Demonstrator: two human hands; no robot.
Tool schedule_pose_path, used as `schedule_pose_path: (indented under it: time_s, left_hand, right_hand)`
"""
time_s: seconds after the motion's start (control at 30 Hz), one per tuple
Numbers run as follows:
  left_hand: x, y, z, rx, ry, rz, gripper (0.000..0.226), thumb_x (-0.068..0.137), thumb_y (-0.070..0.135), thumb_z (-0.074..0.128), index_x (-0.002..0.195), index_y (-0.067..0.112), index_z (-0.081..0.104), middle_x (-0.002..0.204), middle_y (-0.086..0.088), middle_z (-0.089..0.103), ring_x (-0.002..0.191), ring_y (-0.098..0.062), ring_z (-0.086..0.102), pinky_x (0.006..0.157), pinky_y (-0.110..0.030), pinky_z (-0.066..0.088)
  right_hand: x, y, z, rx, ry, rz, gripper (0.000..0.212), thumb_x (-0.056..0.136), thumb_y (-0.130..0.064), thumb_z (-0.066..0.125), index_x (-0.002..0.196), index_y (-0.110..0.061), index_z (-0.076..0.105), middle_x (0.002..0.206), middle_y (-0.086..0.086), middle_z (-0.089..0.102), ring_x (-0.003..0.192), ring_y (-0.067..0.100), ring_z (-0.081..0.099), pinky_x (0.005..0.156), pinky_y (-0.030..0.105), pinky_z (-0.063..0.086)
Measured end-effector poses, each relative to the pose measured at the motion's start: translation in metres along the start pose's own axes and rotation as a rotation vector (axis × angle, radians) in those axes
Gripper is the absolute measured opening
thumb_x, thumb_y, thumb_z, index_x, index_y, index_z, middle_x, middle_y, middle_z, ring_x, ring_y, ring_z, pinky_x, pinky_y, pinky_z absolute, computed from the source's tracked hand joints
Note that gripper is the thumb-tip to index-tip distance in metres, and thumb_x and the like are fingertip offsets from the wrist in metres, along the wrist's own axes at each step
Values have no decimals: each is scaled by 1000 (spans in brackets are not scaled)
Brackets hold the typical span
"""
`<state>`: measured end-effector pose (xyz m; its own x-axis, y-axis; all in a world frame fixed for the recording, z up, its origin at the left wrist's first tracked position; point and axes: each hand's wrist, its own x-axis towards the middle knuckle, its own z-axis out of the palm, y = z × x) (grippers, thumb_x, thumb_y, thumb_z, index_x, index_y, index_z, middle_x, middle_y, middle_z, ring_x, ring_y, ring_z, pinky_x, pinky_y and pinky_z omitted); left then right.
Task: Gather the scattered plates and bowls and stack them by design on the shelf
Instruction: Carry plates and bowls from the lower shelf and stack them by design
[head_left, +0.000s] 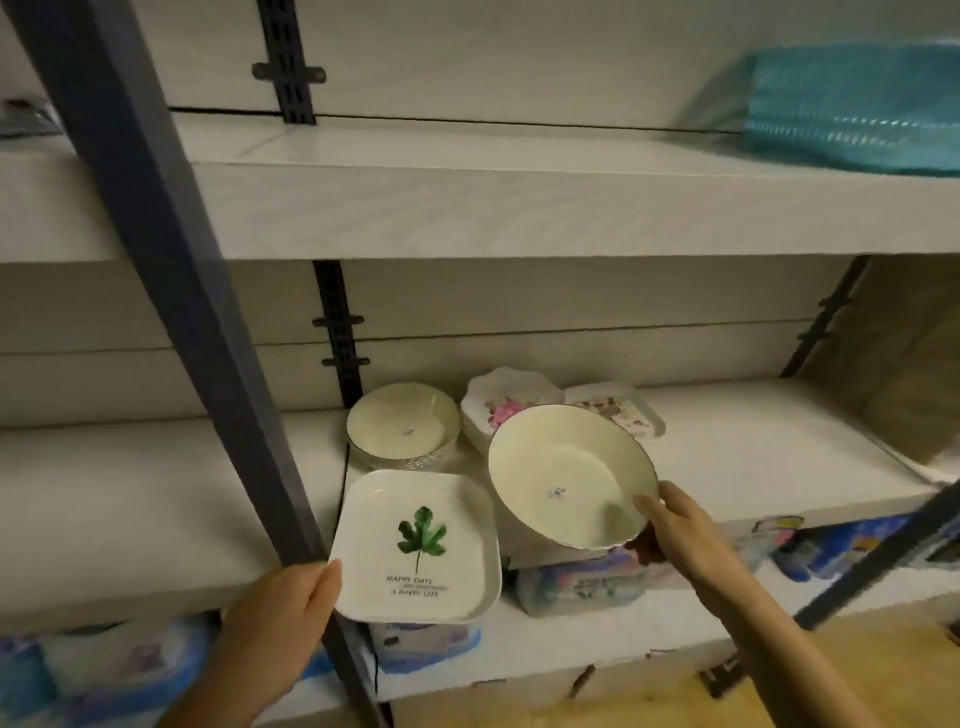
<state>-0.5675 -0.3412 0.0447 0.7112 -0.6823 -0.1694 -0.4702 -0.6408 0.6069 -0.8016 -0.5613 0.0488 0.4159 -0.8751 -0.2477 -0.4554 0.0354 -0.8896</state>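
Left hand (283, 618): the thumb lies on the near left corner of the square leaf-print plate (415, 545) and the fingers are hidden beneath, gripping it. The plate sits just right of this hand, overhanging the shelf (727, 452) front. Beyond it stand stacked cream round bowls (402, 423), with scalloped floral plates (506, 405) to their right. Right hand (670, 525): the thumb is inside the rim and the fingers are below, pinching a cream bowl (566, 473). The bowl is tilted, left of this hand and above the shelf. A rectangular floral plate (618, 410) lies beyond this hand.

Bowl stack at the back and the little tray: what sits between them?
A stack of pink-flower plates, seen in the head view, with the held bowl covering its front.
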Motion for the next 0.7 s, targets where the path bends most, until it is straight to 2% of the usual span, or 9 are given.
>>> schedule_pose_path:
  time_s: [0.07,0.13,0.23,0.3,0.4,0.5,0.63,0.67,0.7]
  left_hand:
    - [-1,2,4,-40,43,-49,40,97,19,38,58,27,36,61,9,42,59,-2,43,61,-22,33]
    - [-4,0,6,-49,109,-91,41,95,16,43,56,27,36,58,10,40,57,-1,40,65,-23,31]
    - [-9,-6,7,-63,138,-106,37,96,28,39,60,35,35,64,14,42,72,-15,54,61,-20,34]
    - [-9,-11,8,-106,142,-129,34,94,31,40,60,37,37,68,12,47,84,-23,57,70,-26,38]
    - [-5,-16,8,-56,144,-135,36,94,33,40,58,36,36,63,14,46,77,-18,52,73,-28,40]
    - [0,-16,9,14,150,-132,38,95,34,37,57,34,33,60,16,40,74,-13,47,69,-24,35]
    - [5,-19,10,29,144,-134,38,95,34,35,58,34,32,61,15,39,75,-12,45,68,-22,33]
    - [6,-19,9,33,143,-132,38,96,34,34,58,33,31,61,15,39,75,-12,45,68,-22,32]
    - [6,-20,9,41,143,-126,38,96,34,33,58,33,31,60,14,39,75,-12,44,67,-21,32]
  right_hand:
    - [24,-11,6,-26,-68,-39,20,98,-18,40,108,-4,50,67,10,62,56,19,55,56,30,45]
    - [45,-23,17,-49,-127,-76,21,97,-17,40,110,-4,49,67,11,64,54,18,56,55,29,44]
    - [74,-42,45,-32,-217,-97,19,96,-15,40,112,-6,45,65,12,63,50,15,56,55,28,43]
    - [94,-53,67,-19,-270,-82,18,96,-14,39,113,-8,42,64,11,62,46,12,57,53,25,43]
    - [123,-62,104,-19,-288,-70,14,94,-10,38,105,-6,46,62,14,60,38,10,55,47,24,44]
    - [154,-62,138,-19,-280,-17,21,91,-11,40,102,5,49,76,26,61,54,28,58,56,35,52]
    - [187,-50,171,-51,-328,61,35,87,-17,40,106,8,55,91,27,65,77,35,66,69,44,57]
    - [189,-49,177,-59,-326,76,33,89,-19,41,103,6,56,91,26,65,80,36,66,73,46,57]
    - [187,-50,181,-59,-328,86,29,91,-19,41,97,4,57,85,24,66,74,34,65,69,43,57]
